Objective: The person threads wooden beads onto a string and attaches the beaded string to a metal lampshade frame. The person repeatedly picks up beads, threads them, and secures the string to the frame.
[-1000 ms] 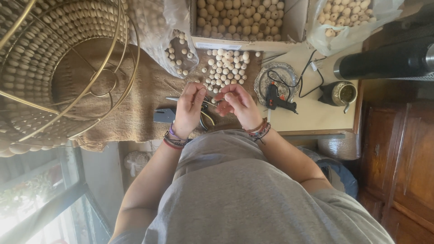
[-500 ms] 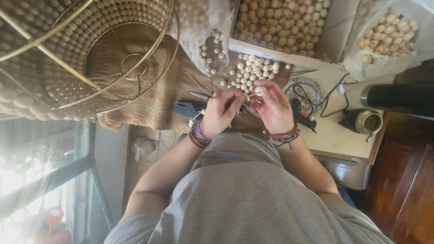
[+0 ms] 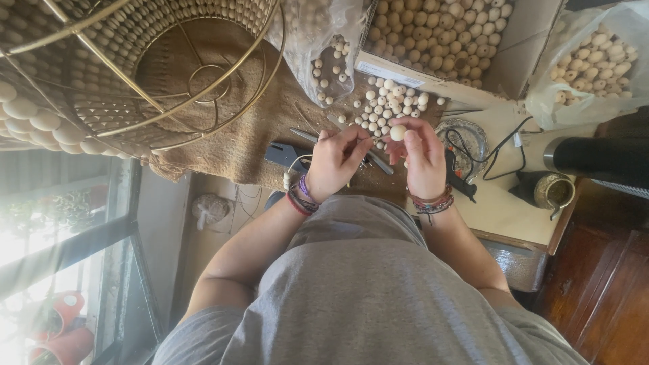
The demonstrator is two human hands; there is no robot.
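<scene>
Round bead [image 3: 398, 132]: pale wood, matt, smooth, pinched in right hand [image 3: 424, 159]. Loose beads [image 3: 389, 107]: same unvarnished wood. Lampshade frame [image 3: 145, 74]: brass-toned metal wire, glossy, clad in wooden beads. Mat [image 3: 230, 145]: coarse brown woven cloth, rough. Box [image 3: 443, 47]: matt cardboard. Bags [image 3: 588, 71]: thin clear plastic, crinkled. Flask [image 3: 595, 159]: dark, satin sheen, metal rim. Cup [image 3: 554, 191]: polished metal. Shirt [image 3: 365, 290]: grey knit cloth, matt. Wristbands [image 3: 301, 196]: braided thread.
</scene>
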